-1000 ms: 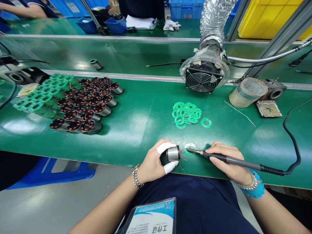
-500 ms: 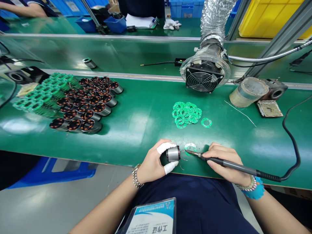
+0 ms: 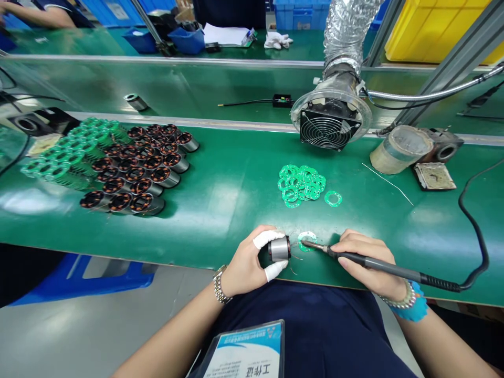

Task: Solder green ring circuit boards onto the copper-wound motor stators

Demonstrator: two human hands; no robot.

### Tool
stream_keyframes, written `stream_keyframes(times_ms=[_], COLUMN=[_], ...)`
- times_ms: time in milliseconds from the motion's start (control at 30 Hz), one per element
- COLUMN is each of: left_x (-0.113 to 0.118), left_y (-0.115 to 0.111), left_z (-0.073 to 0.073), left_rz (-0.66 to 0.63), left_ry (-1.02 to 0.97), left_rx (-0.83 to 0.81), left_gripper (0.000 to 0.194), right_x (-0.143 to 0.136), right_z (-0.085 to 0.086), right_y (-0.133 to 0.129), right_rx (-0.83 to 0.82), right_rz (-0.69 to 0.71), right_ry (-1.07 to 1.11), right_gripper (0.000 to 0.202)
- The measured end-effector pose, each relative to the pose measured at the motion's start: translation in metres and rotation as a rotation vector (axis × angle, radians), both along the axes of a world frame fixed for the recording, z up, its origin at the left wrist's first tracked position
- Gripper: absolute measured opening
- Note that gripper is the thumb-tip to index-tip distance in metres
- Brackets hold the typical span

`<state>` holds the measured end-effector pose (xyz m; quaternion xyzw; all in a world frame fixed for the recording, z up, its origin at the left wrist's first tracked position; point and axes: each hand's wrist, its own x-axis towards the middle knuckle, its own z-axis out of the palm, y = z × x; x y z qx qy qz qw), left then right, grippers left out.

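My left hand [image 3: 249, 262], with white finger cots on thumb and forefinger, grips a small silver motor stator [image 3: 280, 248] lying on its side at the near edge of the green bench; thin copper wires stick out of its end. My right hand [image 3: 366, 258] holds a black soldering iron [image 3: 378, 264] like a pen. Its tip rests on a green ring-shaped circuit board [image 3: 306, 241] lying flat just right of the stator.
A heap of green ring boards [image 3: 301, 184] lies further back. Rows of wound stators [image 3: 137, 168] fill the left. A fume extractor fan [image 3: 329, 119], a tape roll [image 3: 396, 149] and an iron stand [image 3: 441, 152] stand behind. The iron's cable [image 3: 476, 231] loops right. A conveyor belt [image 3: 205, 89] carries one stator [image 3: 135, 101].
The iron's tip shifted slightly on the ring board. On the conveyor behind, the lone stator and the wired black part travelled left. My left hand stayed put.
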<state>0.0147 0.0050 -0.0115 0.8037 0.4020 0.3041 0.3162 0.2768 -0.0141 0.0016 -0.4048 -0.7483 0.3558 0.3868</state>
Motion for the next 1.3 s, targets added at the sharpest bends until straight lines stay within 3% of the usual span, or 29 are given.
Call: stream_keyframes(times_ms=[133, 233, 400, 500, 600, 667, 800, 867, 1100, 1300], left_x=[0.0, 0.0, 0.0, 0.0, 0.0, 0.0, -0.001, -0.002, -0.004, -0.002], left_y=[0.0, -0.001, -0.002, -0.002, -0.002, -0.002, -0.002, -0.002, -0.002, -0.001], left_z=[0.0, 0.0, -0.001, -0.001, -0.001, -0.002, -0.004, -0.006, -0.01, -0.01], left_rz=[-0.006, -0.004, -0.007, -0.013, -0.01, -0.009, -0.011, -0.011, -0.006, -0.016], left_ry=[0.005, 0.024, 0.064, 0.064, 0.06, 0.063, 0.083, 0.091, 0.108, 0.098], left_rx=[0.005, 0.008, 0.019, 0.034, 0.052, 0.065, 0.096, 0.108, 0.107, 0.097], left_gripper=[0.041, 0.041, 0.038, 0.036, 0.037, 0.037, 0.035, 0.035, 0.036, 0.036], right_x=[0.003, 0.016, 0.066, 0.098, 0.12, 0.131, 0.158, 0.175, 0.205, 0.199], right_z=[0.001, 0.004, 0.011, 0.012, 0.012, 0.013, 0.011, 0.005, -0.017, -0.009], right_y=[0.0, 0.007, 0.046, 0.075, 0.09, 0.09, 0.077, 0.07, 0.064, 0.061], right_rx=[0.002, 0.037, 0.385, 0.559, 0.507, 0.461, 0.267, 0.177, 0.083, 0.218], right_rz=[-0.061, -0.24, -0.693, -0.836, -0.787, -0.819, -1.158, -1.247, -1.271, -1.238], right_ry=[-0.002, -0.078, -0.219, -0.294, -0.393, -0.343, 0.089, 0.215, 0.184, -0.101], right_gripper=[0.014, 0.014, 0.019, 0.024, 0.025, 0.025, 0.028, 0.03, 0.031, 0.017])
